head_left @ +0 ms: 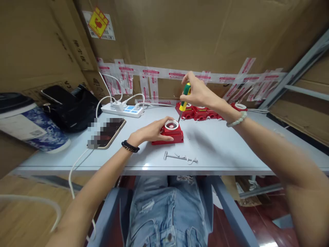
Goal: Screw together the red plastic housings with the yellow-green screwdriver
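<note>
Centrally on the table (218, 144) sits a red device (168, 133); the left hand (150, 133) covers its left side, fingers closed on it. Right hand (197, 92) grips a screwdriver (184, 99), tip hard to see. More red units (203, 112) are partly hidden behind.

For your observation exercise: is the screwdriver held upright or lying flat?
Nearly upright: the right hand holds the screwdriver tip-down into the red device.
</note>
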A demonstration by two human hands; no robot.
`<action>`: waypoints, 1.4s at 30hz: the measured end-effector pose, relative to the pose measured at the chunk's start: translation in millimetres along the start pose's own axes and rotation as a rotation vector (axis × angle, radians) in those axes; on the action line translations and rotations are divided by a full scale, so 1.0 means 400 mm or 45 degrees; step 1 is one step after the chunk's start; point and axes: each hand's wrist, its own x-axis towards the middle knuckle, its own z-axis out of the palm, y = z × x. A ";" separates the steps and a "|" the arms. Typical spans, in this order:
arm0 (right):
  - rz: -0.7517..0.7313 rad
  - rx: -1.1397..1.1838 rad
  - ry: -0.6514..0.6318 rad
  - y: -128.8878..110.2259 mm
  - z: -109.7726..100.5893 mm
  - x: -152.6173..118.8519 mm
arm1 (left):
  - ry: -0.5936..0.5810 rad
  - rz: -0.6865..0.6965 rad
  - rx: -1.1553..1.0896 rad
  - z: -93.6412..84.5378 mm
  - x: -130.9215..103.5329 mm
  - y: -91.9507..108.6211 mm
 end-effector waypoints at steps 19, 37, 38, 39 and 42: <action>-0.027 0.300 -0.049 -0.030 -0.006 -0.113 | 0.266 0.102 0.316 0.010 -0.012 0.033; -0.052 0.324 0.147 -0.032 -0.047 -0.120 | 0.371 0.346 0.470 0.041 -0.015 0.071; -0.042 0.315 0.159 -0.032 -0.050 -0.118 | 0.364 0.297 0.413 0.028 -0.018 0.061; -0.037 0.306 0.169 -0.032 -0.052 -0.117 | 0.313 0.248 0.349 0.016 -0.020 0.049; -0.044 0.290 0.202 -0.027 -0.052 -0.111 | 0.119 0.175 0.207 -0.004 -0.022 0.011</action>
